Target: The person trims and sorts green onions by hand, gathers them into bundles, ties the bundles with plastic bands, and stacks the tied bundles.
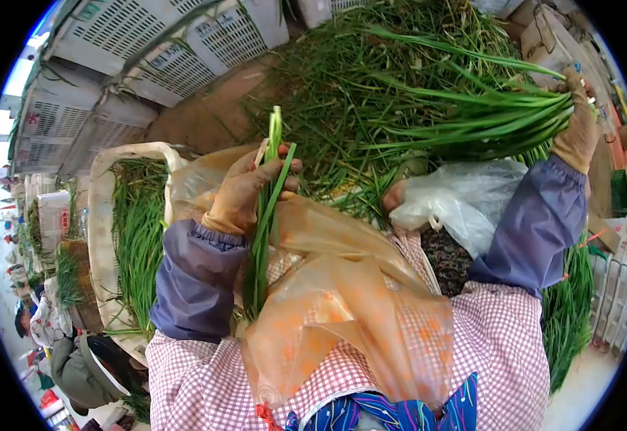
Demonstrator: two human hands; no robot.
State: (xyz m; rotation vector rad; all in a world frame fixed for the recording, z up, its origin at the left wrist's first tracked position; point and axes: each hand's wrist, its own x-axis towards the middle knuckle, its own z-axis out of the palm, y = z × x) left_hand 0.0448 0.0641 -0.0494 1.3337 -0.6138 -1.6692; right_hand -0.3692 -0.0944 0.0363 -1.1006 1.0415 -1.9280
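1. The loose heap (400, 86) of green stalks and leaves fills the upper middle of the frame, tangled and unsorted. Whether it is waste or stock waiting cannot be told.
2. At the left of the frame, the pale tub (103, 230) holds long leaves lying much more evenly. I judge these as either handled or set by to be handled; the picture does not settle which.
3. Another long green pile (568, 330) lies at the lower right, its leaves mostly running one way. Much material is around, so the work looks well short of finished.
4. At the upper right, the right hand (578, 129) has its fingers clamped around one end of a large bunch (482, 118), whose leaves fan out leftward over the heap. It is gathered but no tie shows on it, so I judge it partway along.
5. Left of centre, the left hand (240, 188) has its fingers closed on a few stalks (258, 258), pale ends up, leaves hanging down over the apron (349, 287). This small handful is apart from the large bunch; the two have not been joined. Whether its stems are cleaned cannot be told.
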